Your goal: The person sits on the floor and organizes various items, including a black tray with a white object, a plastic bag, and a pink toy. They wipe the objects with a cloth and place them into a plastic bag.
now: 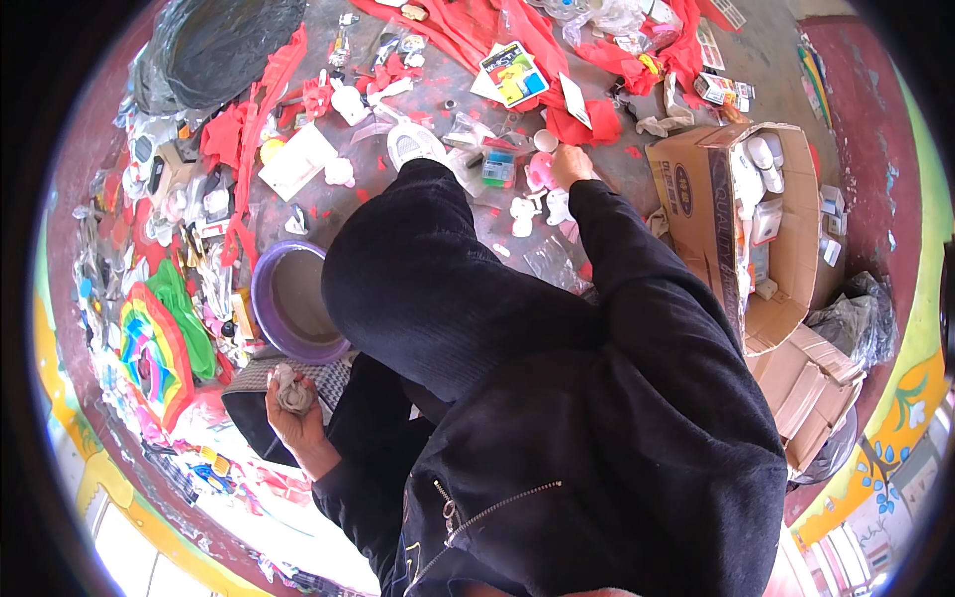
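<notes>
My left hand [291,410] sits low at the left, near my knee, fingers clenched around a crumpled grey rag [294,390]. It hovers just below the purple bowl [267,316], which stands on the floor [617,164] and holds nothing I can make out. Under the hand lies a dark checked mat [251,390].

My right hand [569,164] is stretched far forward, arm in a black sleeve [637,269]. It rests on a pink toy [541,171], fingers curled over its edge; whether they truly grip it or only press on it, I cannot tell from this angle. Small white figures [524,213] lie just beside that toy, nearer to me, and a small clear box [497,167] with coloured contents sits to its left.

Red cloth strips [249,139] spread over the floor ahead and to the left, mixed with packets and small white parts. A rainbow-coloured toy [151,350] lies at far left among loose bits. An open cardboard box [741,214] stands at the right, holding white pieces, with flattened cardboard [811,383] stacked below it. A black bag [214,45] sits at the top left. My hood fills the middle and hides much of the ground between the hands.
</notes>
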Action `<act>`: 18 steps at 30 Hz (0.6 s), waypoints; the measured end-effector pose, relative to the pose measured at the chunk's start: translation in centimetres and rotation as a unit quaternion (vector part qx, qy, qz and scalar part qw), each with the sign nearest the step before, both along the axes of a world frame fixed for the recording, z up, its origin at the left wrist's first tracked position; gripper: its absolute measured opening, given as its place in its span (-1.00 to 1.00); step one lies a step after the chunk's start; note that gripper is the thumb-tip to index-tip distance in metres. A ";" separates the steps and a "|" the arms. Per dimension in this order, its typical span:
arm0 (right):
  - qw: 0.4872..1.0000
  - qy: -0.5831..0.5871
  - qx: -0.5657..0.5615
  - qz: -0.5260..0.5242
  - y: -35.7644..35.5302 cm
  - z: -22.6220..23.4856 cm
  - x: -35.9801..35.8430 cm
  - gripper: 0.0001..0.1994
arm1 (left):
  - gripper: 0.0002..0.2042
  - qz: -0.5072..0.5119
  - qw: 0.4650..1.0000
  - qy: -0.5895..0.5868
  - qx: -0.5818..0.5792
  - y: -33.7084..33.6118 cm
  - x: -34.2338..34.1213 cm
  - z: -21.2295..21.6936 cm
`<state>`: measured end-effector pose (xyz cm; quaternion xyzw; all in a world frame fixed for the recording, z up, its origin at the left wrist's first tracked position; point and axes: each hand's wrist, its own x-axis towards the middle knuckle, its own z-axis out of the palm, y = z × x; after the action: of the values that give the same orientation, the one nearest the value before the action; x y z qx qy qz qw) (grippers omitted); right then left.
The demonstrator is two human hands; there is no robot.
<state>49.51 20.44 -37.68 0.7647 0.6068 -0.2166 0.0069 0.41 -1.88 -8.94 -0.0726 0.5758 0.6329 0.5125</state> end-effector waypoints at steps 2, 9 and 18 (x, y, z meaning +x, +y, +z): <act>0.999 0.032 0.024 -0.028 -0.6 -1.4 1.1 -0.81 | -0.78 0.003 1.000 -0.001 -0.002 0.2 0.3 -0.1; 0.992 0.062 0.029 0.107 1.2 -1.4 3.4 -0.85 | -0.79 -0.021 0.998 -0.015 0.052 -0.5 -0.4 0.0; 0.872 0.482 0.072 0.040 7.9 21.0 1.5 -0.82 | -0.57 -0.130 0.969 0.011 0.209 2.7 2.9 5.3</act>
<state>50.97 28.30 -16.67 0.5387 0.5788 -0.5135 -0.3332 3.33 0.82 -3.61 0.1179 0.4409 0.6677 0.5880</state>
